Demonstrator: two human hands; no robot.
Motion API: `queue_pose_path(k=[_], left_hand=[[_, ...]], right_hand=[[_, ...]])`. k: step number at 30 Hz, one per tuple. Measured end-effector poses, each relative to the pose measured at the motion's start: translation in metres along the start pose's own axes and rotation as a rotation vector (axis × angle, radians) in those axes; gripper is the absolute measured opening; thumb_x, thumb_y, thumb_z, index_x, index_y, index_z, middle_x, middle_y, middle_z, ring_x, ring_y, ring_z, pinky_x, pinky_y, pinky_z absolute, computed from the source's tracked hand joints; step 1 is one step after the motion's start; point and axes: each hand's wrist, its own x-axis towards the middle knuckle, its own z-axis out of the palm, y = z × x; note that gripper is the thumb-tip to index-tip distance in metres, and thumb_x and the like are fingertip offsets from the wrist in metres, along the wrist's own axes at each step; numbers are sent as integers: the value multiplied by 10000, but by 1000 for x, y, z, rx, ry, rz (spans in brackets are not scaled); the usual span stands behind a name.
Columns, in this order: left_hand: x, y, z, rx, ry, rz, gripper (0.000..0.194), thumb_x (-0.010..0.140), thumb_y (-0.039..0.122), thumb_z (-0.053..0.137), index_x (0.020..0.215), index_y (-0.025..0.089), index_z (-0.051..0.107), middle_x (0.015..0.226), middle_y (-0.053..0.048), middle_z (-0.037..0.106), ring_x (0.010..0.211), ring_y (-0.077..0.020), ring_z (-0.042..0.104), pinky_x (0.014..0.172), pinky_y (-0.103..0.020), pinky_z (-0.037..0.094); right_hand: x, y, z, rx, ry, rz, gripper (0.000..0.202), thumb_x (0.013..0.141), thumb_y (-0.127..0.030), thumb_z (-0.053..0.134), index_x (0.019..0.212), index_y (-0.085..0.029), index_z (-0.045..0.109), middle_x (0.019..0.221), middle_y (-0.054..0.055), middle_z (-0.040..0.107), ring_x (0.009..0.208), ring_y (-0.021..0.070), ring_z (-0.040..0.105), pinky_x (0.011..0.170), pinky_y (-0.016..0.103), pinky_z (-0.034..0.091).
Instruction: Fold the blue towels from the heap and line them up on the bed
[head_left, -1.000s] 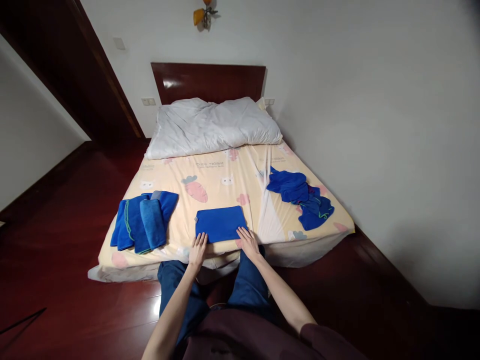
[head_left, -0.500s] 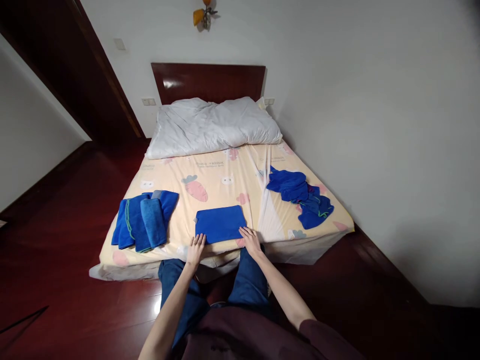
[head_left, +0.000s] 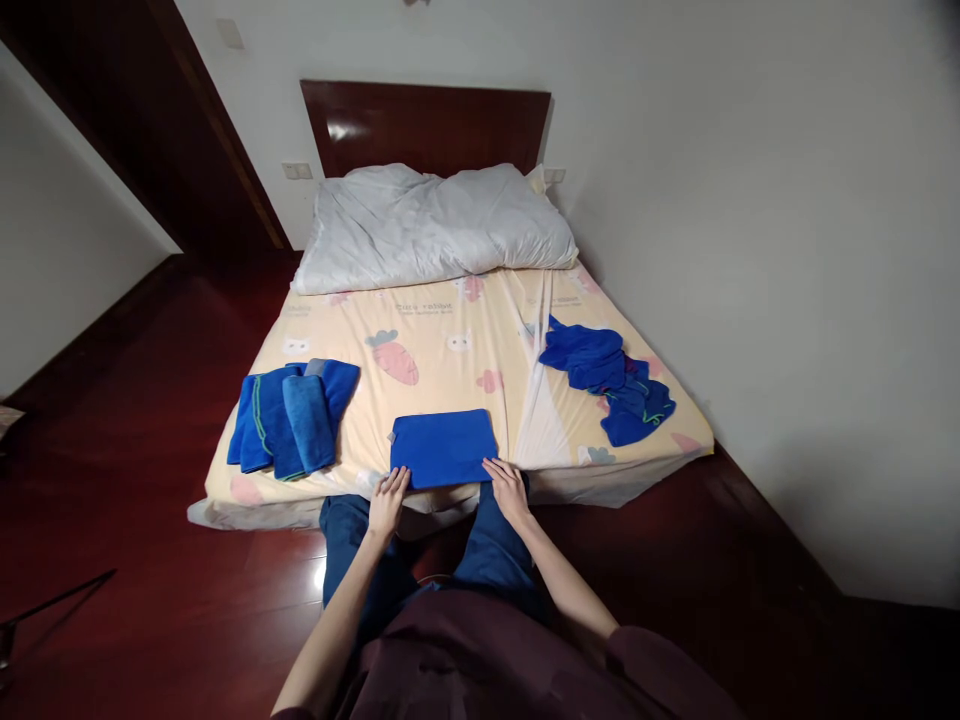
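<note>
A blue cloth (head_left: 442, 447), folded into a flat rectangle with a small pale tag at its left edge, lies at the front of the bed. My left hand (head_left: 388, 500) grips its near left corner, fingers together on top. At the near right corner, my right hand (head_left: 507, 486) holds it the same way. Both thumbs are hard to make out. To the left sits a pile of folded blue cloths (head_left: 289, 420), one with green edging. Crumpled blue cloths (head_left: 600, 375) lie in a loose heap on the right.
The bed (head_left: 442, 350) has a cream sheet with carrot and rabbit prints. A white quilt (head_left: 435, 230) lies bunched against the dark wooden headboard (head_left: 427, 125). A white wall (head_left: 750, 250) runs along the right side. Dark red floor (head_left: 135, 440) shows at left.
Both hands have drawn the folded blue cloth slightly towards me, nearer the bed's front edge. My view has tilted down a little. The other cloths stay in place.
</note>
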Motion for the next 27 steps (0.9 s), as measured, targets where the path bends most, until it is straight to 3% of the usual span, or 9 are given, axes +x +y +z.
queue_pose_path(k=[5, 8, 13, 16, 18, 27], left_hand=[[12, -12, -7, -306, 57, -171, 660, 738, 1, 452, 1347, 193, 619, 1380, -103, 629, 1290, -246, 584, 1084, -417, 470], [17, -24, -9, -524, 107, -196, 605, 726, 51, 484, 1286, 202, 659, 1316, -93, 660, 1234, -236, 607, 1100, -426, 464], [26, -35, -7, -748, 212, -358, 358, 798, 299, 610, 1123, 211, 730, 1101, -90, 725, 1077, -268, 638, 1004, -461, 504], [31, -35, -2, -771, 259, -465, 429, 795, 466, 662, 1112, 182, 712, 1025, -107, 722, 991, -280, 657, 947, -468, 517], [33, -32, 1, -804, 285, -514, 493, 812, 526, 643, 1152, 170, 675, 976, -97, 717, 952, -263, 670, 915, -440, 527], [35, -25, -7, -937, 297, -549, 500, 800, 542, 647, 1121, 161, 607, 633, 31, 590, 667, -163, 619, 747, -309, 520]], right_hand=[[16, 11, -7, 198, -3, 51, 608, 783, 20, 472, 1278, -264, 683, 1283, 56, 696, 1231, 241, 577, 1035, 458, 462], [25, 23, -7, 338, 39, 127, 546, 745, -21, 533, 1193, -267, 726, 1180, 72, 722, 1193, 258, 583, 1045, 478, 466], [38, 43, 1, 678, 73, 344, 291, 737, -248, 676, 1014, -211, 760, 1026, 86, 718, 997, 259, 651, 881, 403, 550], [46, 49, 6, 749, 59, 374, 278, 772, -424, 698, 882, -170, 728, 857, 71, 715, 780, 221, 670, 703, 331, 561], [49, 50, 10, 781, 65, 390, 338, 794, -506, 682, 833, -171, 694, 784, 57, 707, 723, 209, 669, 669, 315, 554], [52, 52, 18, 815, 139, 488, 521, 756, -606, 696, 1026, -161, 669, 872, 101, 752, 828, 252, 729, 742, 365, 586]])
